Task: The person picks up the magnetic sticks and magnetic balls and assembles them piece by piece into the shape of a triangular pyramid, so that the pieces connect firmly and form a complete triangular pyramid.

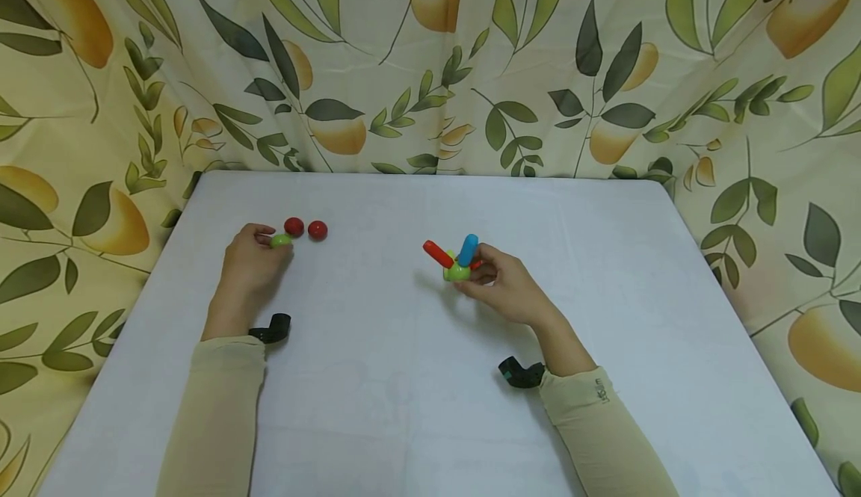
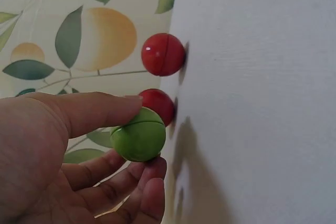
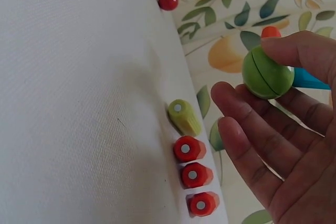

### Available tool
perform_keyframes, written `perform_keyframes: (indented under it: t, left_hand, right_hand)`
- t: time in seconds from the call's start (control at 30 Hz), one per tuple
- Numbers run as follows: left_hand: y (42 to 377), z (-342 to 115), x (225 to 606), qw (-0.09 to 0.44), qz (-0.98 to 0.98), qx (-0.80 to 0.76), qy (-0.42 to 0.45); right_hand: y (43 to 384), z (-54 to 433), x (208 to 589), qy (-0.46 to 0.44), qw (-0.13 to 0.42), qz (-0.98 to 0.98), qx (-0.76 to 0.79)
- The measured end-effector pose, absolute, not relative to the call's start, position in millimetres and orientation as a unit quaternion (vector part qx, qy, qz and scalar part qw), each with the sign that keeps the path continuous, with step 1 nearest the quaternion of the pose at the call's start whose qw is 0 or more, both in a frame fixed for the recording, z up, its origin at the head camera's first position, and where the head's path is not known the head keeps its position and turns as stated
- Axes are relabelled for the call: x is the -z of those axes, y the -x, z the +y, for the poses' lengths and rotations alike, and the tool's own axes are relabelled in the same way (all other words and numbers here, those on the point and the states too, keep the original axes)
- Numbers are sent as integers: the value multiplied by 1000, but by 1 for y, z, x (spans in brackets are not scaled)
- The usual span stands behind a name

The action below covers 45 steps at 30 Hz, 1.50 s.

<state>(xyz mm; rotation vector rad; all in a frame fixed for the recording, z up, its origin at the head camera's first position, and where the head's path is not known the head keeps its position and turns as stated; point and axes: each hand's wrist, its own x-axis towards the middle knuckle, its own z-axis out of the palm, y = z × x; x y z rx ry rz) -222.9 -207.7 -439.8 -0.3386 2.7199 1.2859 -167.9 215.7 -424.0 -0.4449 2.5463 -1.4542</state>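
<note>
My left hand (image 1: 252, 261) pinches a green ball (image 2: 139, 137) between thumb and fingers, at the left of the white table. Just beyond it lie two red balls (image 1: 294, 228), (image 1: 318, 230). Near the table's middle, my right hand (image 1: 507, 280) holds another green ball (image 3: 268, 74) with its thumb and fingers. A blue stick (image 1: 468, 249) and a red stick (image 1: 438, 253) stick out from that ball. In the right wrist view, a yellow-green stick (image 3: 186, 119) and three red sticks (image 3: 188, 149) lie with their silver-dotted ends facing the camera.
The white table (image 1: 403, 377) runs back to a curtain (image 1: 430, 63) printed with leaves and fruit. A black camera mount sits at the left wrist (image 1: 272, 328) and one at the right wrist (image 1: 521, 372).
</note>
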Motion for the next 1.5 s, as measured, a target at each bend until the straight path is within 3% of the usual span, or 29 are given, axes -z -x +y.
perform_keyframes:
  t: [0.27,0.63,1.2,1.5]
  left_hand:
    - [226,-205,429,76,894,-434,77]
    - [221,-181,414,59,894,-443,-17]
    - [215,-130,423,114,874,-455,-123]
    - [210,-109,427,108,859,-471,-168]
  right_hand:
    - [168,216,424,141,97,854,491]
    - [170,217,425,142,97,856,487]
    - [171,214,427,148,111,852,489]
    - [171,214,429,152,118,850,490]
